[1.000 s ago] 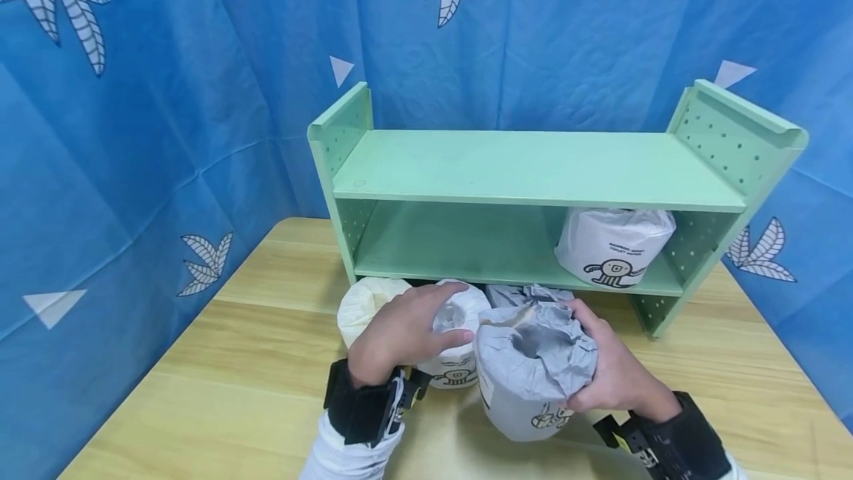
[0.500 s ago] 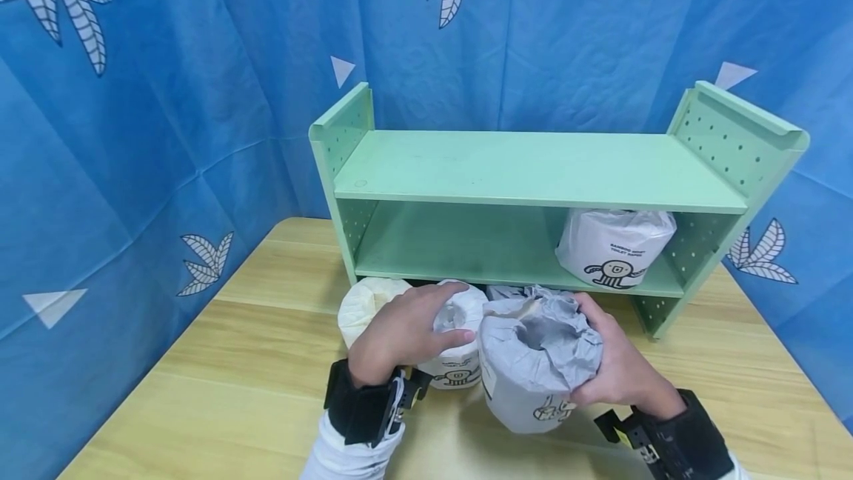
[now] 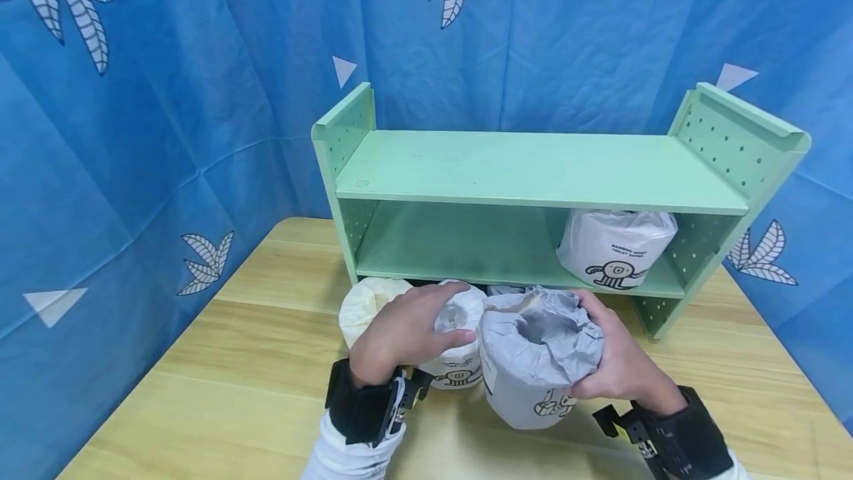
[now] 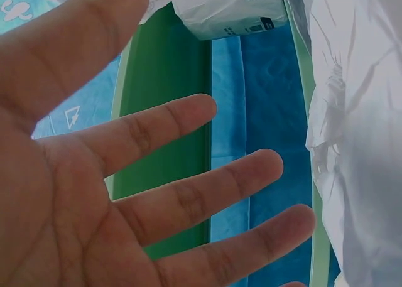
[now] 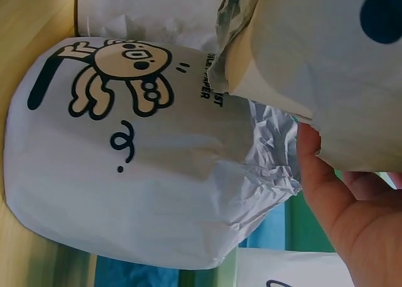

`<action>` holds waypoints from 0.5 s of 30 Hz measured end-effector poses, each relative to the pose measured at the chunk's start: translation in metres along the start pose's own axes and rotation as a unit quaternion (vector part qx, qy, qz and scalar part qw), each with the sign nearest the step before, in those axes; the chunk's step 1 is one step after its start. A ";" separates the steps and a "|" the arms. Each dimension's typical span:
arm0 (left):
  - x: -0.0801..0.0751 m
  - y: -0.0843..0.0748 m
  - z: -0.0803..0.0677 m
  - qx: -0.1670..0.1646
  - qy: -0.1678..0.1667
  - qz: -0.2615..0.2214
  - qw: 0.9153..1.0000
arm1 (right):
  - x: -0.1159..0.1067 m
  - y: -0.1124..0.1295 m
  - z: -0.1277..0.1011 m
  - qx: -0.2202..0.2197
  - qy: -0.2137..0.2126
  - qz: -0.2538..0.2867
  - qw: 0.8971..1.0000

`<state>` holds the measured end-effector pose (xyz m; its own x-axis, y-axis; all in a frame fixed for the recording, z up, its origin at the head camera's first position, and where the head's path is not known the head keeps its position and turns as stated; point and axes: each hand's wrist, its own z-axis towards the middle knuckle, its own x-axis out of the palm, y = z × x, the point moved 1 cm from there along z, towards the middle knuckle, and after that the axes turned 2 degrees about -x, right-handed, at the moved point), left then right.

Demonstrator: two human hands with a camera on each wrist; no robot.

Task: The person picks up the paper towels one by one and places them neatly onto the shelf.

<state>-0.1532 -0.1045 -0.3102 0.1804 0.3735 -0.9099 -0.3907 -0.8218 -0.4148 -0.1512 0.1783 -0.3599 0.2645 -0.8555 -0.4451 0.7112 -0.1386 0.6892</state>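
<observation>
My right hand (image 3: 620, 354) grips a paper-wrapped toilet paper roll (image 3: 523, 391) by its right side. This roll is held tilted above the table, its crumpled grey top with a hollow facing up. In the right wrist view the held roll (image 5: 326, 67) overlaps a standing roll (image 5: 125, 167) printed with a cartoon figure. My left hand (image 3: 413, 324) is spread over a white toilet paper roll (image 3: 456, 376) and partly hides a cream-topped roll (image 3: 366, 302). Its fingers (image 4: 188, 199) are straight and apart in the left wrist view. Another grey-topped roll is mostly hidden behind the held one.
A green two-tier shelf (image 3: 533, 169) stands at the back of the wooden table (image 3: 233, 376). On its lower tier, at the right end, sits a wrapped toilet paper roll (image 3: 616, 250). A blue patterned cloth (image 3: 200, 95) hangs behind and on the sides.
My right hand has shifted the held roll slightly up and away, toward the shelf, covering more of the roll behind it. My left hand has stayed in place.
</observation>
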 end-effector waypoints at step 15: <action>0.000 0.000 0.001 0.007 -0.002 0.002 1.000 | 0.001 0.002 0.004 -0.004 -0.001 0.008 1.000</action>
<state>-0.1541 -0.1047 -0.3101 0.1749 0.3728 -0.9113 -0.4040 -0.8169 -0.4117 -0.1520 0.1751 -0.3565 0.2740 -0.8589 -0.4327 0.7125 -0.1209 0.6911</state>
